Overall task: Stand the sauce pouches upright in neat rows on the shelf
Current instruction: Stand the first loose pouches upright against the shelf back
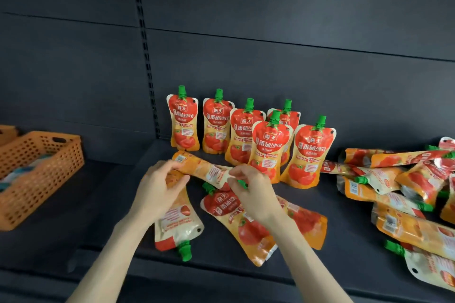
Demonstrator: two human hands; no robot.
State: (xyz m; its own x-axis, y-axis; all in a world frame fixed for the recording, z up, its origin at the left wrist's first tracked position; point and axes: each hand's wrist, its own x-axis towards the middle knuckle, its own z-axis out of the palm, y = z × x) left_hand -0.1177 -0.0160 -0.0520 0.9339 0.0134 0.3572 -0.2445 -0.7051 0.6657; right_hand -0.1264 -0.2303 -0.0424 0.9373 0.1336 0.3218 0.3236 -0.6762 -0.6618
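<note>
Gripping the base of a red-and-orange plastic sauce pouch (209, 171) with the left hand (160, 189), pinching its green-capped end with the right hand (251, 192). Holding it sideways over the dark shelf (98, 216), above flat-lying pouches (246, 229), just before six upright pouches (267, 145) near the back edge. Working between a loose pouch heap (394, 192) at the right edge and an orange perforated plastic basket (37, 167) at the left.

Bare shelf (103, 204) lies open at 9 o'clock, between the orange basket (41, 174) and the flat pouches (246, 226) at centre. At 12 o'clock six standing pouches (266, 145) bar the back wall (270, 69), with the held pouch (209, 170) crosswise before them. At 3 o'clock a heap of pouches (394, 192) fills the shelf.
</note>
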